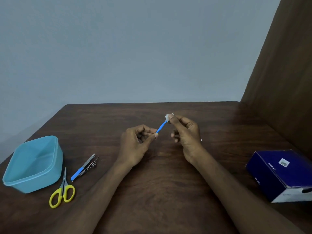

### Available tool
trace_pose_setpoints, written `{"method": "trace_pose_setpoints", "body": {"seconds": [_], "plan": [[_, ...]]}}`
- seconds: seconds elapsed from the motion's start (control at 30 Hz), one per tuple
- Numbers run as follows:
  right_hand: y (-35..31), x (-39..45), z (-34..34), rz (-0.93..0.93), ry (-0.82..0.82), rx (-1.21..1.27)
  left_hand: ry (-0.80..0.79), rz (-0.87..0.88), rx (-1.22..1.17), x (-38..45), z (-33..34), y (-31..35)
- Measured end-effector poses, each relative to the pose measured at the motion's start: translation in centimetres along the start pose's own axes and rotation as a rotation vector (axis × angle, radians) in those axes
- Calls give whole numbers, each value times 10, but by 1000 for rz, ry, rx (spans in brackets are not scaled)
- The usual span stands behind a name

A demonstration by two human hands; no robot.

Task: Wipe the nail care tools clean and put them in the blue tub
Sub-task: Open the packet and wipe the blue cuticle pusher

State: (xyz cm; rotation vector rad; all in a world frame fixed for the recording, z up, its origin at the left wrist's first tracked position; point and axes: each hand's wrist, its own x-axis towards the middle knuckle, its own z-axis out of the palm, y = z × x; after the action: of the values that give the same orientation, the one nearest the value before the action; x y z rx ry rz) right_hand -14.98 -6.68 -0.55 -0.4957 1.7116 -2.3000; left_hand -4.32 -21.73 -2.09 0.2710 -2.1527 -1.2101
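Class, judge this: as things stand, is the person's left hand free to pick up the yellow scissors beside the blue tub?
Probably not yet: the left hand is pinching the blue-handled tool. The path to the yellow scissors looks clear otherwise.

The dark wood-grain worktop (152,166) carries a blue tub (33,164) near its left edge. Just right of the tub lie yellow-handled scissors (62,191), blades pointing away, and beyond them a blue-handled tool (81,169) beside a small bundle of metal tools (89,165). Well apart from the tub, at the right edge, sits a dark blue box (280,174).
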Motion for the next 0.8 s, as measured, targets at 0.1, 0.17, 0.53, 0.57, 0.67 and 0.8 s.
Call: {"method": "trace_pose_setpoints", "body": {"seconds": [0.1, 0.17, 0.53, 0.57, 0.67, 0.8], "plan": [[2, -1, 1, -8, -16, -46, 9, -1, -5, 0, 0, 0], [1, 1, 0, -11, 16, -14, -1, 2, -5, 0, 0, 1], [-2, 1, 1, -33, 35, 18, -15, -3, -12, 0, -1, 2], [-2, 1, 0, -36, 35, 18, -15, 3, -15, 0, 0, 2], [2, -1, 1, -27, -35, -96, 12, 4, -17, 1, -1, 1], [1, -2, 3, -58, -28, -122, 15, 12, -31, 2, -1, 1]]}}
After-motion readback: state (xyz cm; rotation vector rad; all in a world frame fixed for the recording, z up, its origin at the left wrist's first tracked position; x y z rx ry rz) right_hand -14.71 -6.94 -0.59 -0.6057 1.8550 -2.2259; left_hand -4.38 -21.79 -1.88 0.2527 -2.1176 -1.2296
